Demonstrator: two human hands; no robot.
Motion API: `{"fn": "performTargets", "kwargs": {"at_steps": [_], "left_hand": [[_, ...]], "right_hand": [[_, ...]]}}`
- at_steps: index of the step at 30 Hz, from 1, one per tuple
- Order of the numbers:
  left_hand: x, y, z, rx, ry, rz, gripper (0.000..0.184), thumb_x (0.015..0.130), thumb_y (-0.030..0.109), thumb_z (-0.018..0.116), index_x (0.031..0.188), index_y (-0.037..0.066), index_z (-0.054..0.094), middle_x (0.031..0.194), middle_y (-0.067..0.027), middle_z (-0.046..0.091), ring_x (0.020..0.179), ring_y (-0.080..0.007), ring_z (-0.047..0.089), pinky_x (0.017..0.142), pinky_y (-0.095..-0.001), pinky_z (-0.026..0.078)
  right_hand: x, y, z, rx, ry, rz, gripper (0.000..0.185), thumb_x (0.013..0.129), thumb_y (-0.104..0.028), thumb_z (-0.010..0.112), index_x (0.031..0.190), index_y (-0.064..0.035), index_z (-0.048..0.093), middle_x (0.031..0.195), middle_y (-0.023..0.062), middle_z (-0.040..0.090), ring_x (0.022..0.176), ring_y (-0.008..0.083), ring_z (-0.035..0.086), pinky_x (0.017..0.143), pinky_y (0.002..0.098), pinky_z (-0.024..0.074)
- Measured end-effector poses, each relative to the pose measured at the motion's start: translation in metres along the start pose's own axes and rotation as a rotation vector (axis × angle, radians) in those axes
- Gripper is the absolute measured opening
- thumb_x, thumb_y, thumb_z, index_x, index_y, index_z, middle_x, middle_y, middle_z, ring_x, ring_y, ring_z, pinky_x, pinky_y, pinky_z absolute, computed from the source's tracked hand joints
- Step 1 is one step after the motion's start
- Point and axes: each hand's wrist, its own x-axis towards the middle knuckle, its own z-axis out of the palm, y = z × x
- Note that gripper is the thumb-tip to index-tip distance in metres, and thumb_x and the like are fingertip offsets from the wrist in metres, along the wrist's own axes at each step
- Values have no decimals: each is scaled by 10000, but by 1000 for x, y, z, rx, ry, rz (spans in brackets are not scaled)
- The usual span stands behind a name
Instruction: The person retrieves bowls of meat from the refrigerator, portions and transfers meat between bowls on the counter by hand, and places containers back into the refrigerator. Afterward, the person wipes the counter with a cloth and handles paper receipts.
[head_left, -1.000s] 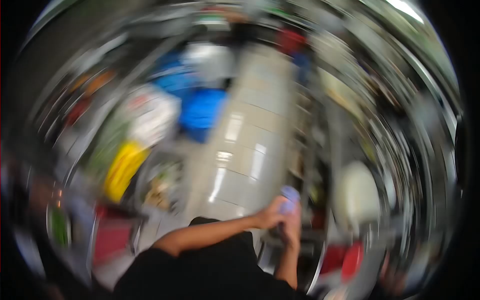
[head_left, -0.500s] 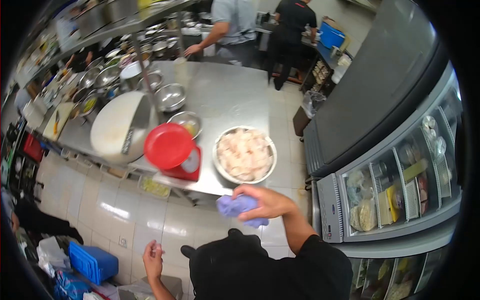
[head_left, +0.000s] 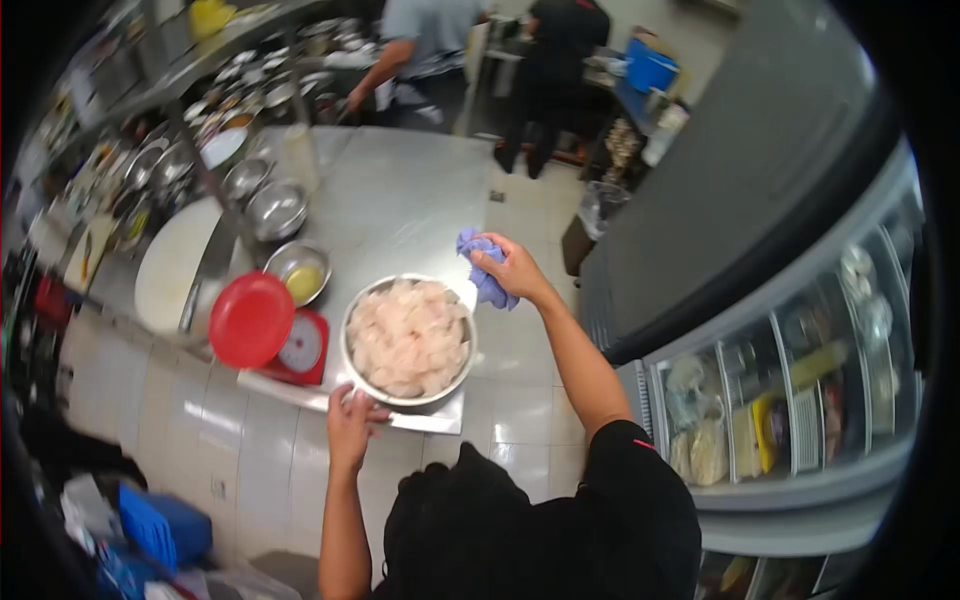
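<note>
A round metal bowl (head_left: pixel 349 362) heaped with pale raw pieces, perhaps fish or chicken, stands at the table's near right corner. My left hand (head_left: pixel 352 425) is at its near left rim, fingers closed about the edge. In my right hand (head_left: pixel 515 270) is a bunched purple cloth (head_left: pixel 490 287), at the table's right edge, just beyond the bowl's right side. A red kitchen scale (head_left: pixel 308 345) with a round red pan (head_left: pixel 251 321) stands left of the bowl.
A small metal bowl with yellow liquid (head_left: pixel 305 283) sits behind the scale. Further left are a large white round board (head_left: pixel 172 265) and several metal bowls. A glass-door fridge (head_left: pixel 780 370) stands on the right. Two people work at the back; a blue bin (head_left: pixel 165 525) is lower left.
My left hand has come up from beside my body to the bowl's rim. My right hand has carried the cloth forward to the table's right edge. The view has shifted.
</note>
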Motion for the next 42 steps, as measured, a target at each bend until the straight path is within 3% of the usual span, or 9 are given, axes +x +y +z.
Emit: {"fn": "performTargets", "kwargs": {"at_steps": [1,3,5,13,15,20,23,34,42], "left_hand": [[5,1,7,-76,5,26,449,948,263,518,1245,-19,336,879,-134,580,690,-200,660,445,-234,461],[21,-9,17,-61,36,67,373,939,216,532,1149,-37,356,810,-136,578,611,-195,643,408,-240,456],[28,-16,20,-79,95,31,317,933,180,531,1093,-41,371,782,-133,577,573,-188,626,394,-243,454],[12,-3,56,-26,458,12,117,894,93,505,939,2,446,709,-83,582,469,-123,539,378,-233,461],[4,-6,63,-30,538,-30,102,895,88,495,935,9,445,710,-77,580,468,-117,534,377,-232,460],[-2,-3,78,-85,636,-75,80,898,93,476,925,26,441,713,-59,574,464,-102,521,373,-231,455],[-3,-2,88,-106,703,-81,84,898,106,474,927,32,448,709,-55,573,463,-98,520,370,-230,449],[-7,5,101,-29,795,-108,77,878,97,495,926,43,470,651,-21,526,453,-77,478,379,-222,414],[-15,-1,110,-88,865,-148,93,884,107,518,945,48,480,612,8,485,403,-72,432,360,-223,383]], "right_hand": [[12,25,12,3,-63,2,351,875,-250,641,1146,-38,572,939,69,642,830,135,604,739,285,496],[44,83,31,-402,-58,-426,365,806,-184,683,1133,-47,596,1022,126,647,887,226,622,804,346,491],[57,124,43,-636,-154,-525,444,700,-50,688,1136,-78,609,1217,151,559,1092,326,509,950,380,408],[130,100,20,-306,-176,-444,437,693,4,652,1122,-71,608,1191,149,566,1116,328,498,977,378,392],[139,105,15,-296,-243,-503,402,717,-30,657,1115,-68,612,1195,146,568,1125,330,502,975,403,391],[129,123,46,-522,-852,-823,473,804,-187,626,1257,-102,519,1329,137,476,1313,309,357,1082,469,269],[144,107,85,-541,-920,-898,484,825,-199,590,1286,-92,487,1362,135,443,1306,309,363,1085,477,261],[240,104,182,-582,-539,-886,427,820,-195,563,1207,-21,511,1255,120,489,1257,297,376,1061,512,258],[391,134,146,-718,-317,-789,347,830,-180,524,1141,-28,546,1214,96,530,1219,269,427,1076,546,216]]}}
